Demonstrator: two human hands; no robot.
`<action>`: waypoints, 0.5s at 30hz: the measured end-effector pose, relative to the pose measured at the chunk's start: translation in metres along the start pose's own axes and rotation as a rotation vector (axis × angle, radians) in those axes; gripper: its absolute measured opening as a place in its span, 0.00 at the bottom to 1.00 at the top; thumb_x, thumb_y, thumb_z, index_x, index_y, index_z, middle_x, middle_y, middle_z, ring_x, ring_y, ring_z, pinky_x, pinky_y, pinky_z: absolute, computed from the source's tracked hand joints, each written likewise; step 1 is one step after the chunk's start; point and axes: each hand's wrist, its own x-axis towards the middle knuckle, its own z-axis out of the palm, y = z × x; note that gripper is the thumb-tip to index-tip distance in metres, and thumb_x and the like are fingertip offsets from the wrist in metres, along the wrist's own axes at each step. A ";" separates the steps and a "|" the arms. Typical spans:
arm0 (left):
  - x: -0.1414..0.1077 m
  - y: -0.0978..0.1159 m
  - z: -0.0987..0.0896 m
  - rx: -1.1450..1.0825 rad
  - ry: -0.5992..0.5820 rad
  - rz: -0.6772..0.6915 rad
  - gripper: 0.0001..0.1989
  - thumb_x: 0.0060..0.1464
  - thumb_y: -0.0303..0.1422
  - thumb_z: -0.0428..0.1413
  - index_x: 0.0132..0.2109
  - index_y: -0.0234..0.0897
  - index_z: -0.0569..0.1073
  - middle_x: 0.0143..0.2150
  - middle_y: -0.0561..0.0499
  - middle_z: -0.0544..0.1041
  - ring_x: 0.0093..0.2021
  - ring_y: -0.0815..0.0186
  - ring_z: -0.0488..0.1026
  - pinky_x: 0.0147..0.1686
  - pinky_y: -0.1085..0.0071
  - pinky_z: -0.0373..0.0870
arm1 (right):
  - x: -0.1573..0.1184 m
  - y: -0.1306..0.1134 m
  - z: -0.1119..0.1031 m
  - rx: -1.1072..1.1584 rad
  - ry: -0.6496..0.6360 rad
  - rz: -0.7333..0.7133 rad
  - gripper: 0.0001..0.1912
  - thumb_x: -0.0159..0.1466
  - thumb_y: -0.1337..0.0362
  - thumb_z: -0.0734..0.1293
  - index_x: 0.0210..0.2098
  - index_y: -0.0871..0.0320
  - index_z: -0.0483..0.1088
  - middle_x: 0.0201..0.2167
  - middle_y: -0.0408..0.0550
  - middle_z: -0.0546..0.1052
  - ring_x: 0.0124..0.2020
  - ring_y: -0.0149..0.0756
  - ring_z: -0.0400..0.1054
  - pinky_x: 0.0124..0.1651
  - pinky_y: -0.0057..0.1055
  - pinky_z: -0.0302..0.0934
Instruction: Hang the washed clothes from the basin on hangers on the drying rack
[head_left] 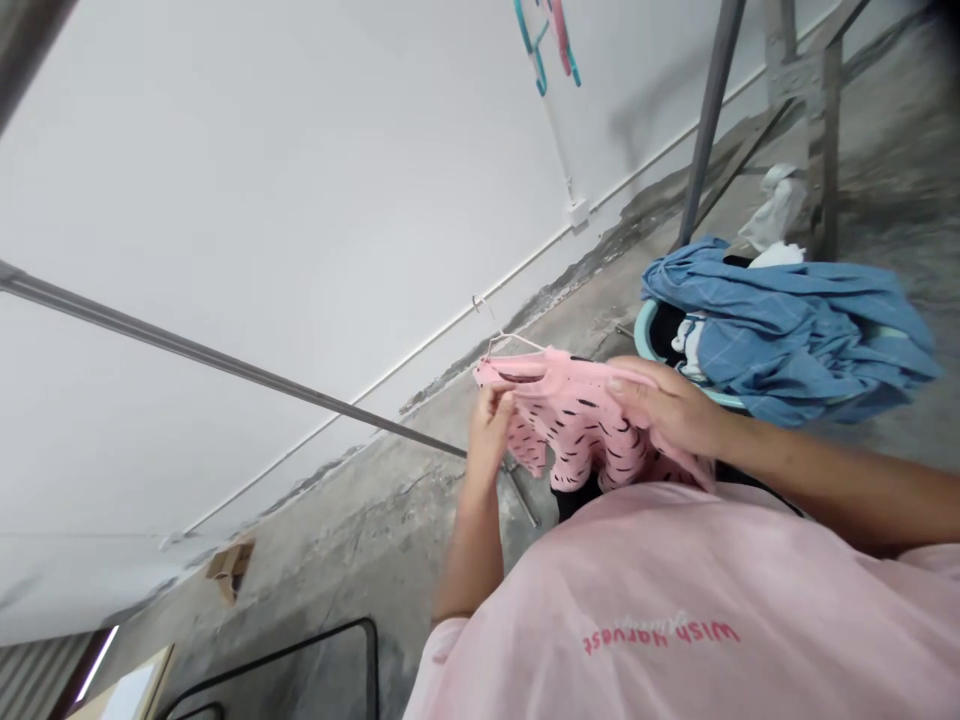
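Observation:
A pink garment (574, 400) with dark dashes is held up in front of my body, its lower part hanging in folds. A pale wire clothes hanger (517, 340) pokes out of it, the hook (481, 302) pointing up and free of any rail. My left hand (493, 420) pinches the garment near the neckline's left end, fingers closed. On the other side, my right hand (667, 400) is closed on the garment, thumb on top of the cloth. Whether the hanger sits inside the right shoulder is hidden by the cloth.
A light-green basket (643, 330) at right holds blue cloth (795, 330) and other laundry. A metal rail (225, 360) crosses at left. Teal and pink hangers (541, 50) hang above. A metal frame (712, 120) stands behind the basket; a cardboard box (230, 568) lies by the wall.

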 end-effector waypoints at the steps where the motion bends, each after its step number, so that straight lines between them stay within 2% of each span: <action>1: -0.006 0.005 0.012 -0.174 -0.106 -0.063 0.25 0.58 0.54 0.53 0.52 0.39 0.72 0.46 0.44 0.74 0.41 0.60 0.73 0.39 0.64 0.70 | 0.001 0.005 0.004 -0.131 -0.018 -0.089 0.20 0.69 0.48 0.58 0.34 0.58 0.68 0.27 0.46 0.72 0.29 0.32 0.64 0.33 0.28 0.57; 2: -0.011 0.010 0.023 -0.328 -0.173 -0.104 0.29 0.57 0.56 0.53 0.55 0.41 0.70 0.51 0.44 0.73 0.44 0.58 0.74 0.38 0.65 0.71 | 0.003 0.009 0.010 -0.268 -0.052 -0.191 0.21 0.70 0.49 0.56 0.32 0.59 0.68 0.27 0.46 0.72 0.29 0.33 0.63 0.33 0.28 0.56; 4: -0.020 0.020 0.045 -0.531 -0.186 -0.119 0.32 0.54 0.56 0.58 0.58 0.42 0.69 0.55 0.44 0.73 0.52 0.56 0.74 0.45 0.64 0.71 | 0.006 0.016 0.022 -0.510 -0.138 -0.406 0.23 0.72 0.53 0.53 0.30 0.59 0.68 0.27 0.48 0.72 0.29 0.34 0.62 0.35 0.30 0.54; 6: -0.024 0.028 0.059 -0.630 -0.094 -0.107 0.32 0.50 0.49 0.64 0.58 0.40 0.69 0.55 0.44 0.74 0.58 0.55 0.71 0.54 0.63 0.68 | 0.008 0.019 0.034 -0.657 -0.191 -0.575 0.23 0.73 0.55 0.53 0.29 0.60 0.68 0.27 0.50 0.72 0.31 0.35 0.63 0.36 0.32 0.54; 8: -0.022 0.036 0.061 -0.672 0.000 -0.139 0.32 0.45 0.38 0.66 0.58 0.39 0.70 0.53 0.45 0.76 0.58 0.53 0.71 0.57 0.61 0.67 | 0.009 0.017 0.042 -0.694 -0.230 -0.650 0.23 0.72 0.54 0.55 0.29 0.60 0.68 0.28 0.50 0.73 0.31 0.36 0.63 0.37 0.32 0.54; 9: -0.020 0.039 0.056 -0.684 0.030 -0.166 0.33 0.43 0.34 0.65 0.58 0.38 0.70 0.52 0.45 0.77 0.58 0.53 0.72 0.56 0.60 0.68 | 0.008 0.016 0.044 -0.669 -0.268 -0.654 0.22 0.72 0.52 0.56 0.31 0.61 0.70 0.29 0.51 0.73 0.31 0.36 0.64 0.37 0.32 0.55; 11: -0.015 0.047 0.032 -0.684 0.060 -0.177 0.32 0.37 0.28 0.62 0.55 0.37 0.72 0.48 0.46 0.79 0.55 0.51 0.74 0.54 0.59 0.69 | 0.007 0.017 0.042 -0.568 -0.379 -0.617 0.21 0.71 0.51 0.57 0.38 0.61 0.72 0.33 0.51 0.75 0.33 0.36 0.67 0.38 0.31 0.58; 13: -0.013 0.058 -0.008 -0.653 0.076 -0.119 0.30 0.32 0.24 0.58 0.49 0.36 0.75 0.46 0.47 0.80 0.55 0.50 0.74 0.55 0.59 0.69 | 0.004 0.024 0.034 -0.469 -0.459 -0.534 0.20 0.72 0.52 0.57 0.48 0.59 0.72 0.38 0.52 0.77 0.37 0.37 0.70 0.41 0.31 0.62; 15: -0.017 0.075 -0.055 -0.580 0.085 -0.034 0.27 0.28 0.22 0.54 0.42 0.35 0.78 0.47 0.47 0.80 0.58 0.50 0.72 0.58 0.60 0.67 | 0.002 0.039 0.024 -0.441 -0.458 -0.427 0.20 0.71 0.53 0.57 0.51 0.57 0.72 0.44 0.54 0.77 0.43 0.39 0.72 0.46 0.33 0.64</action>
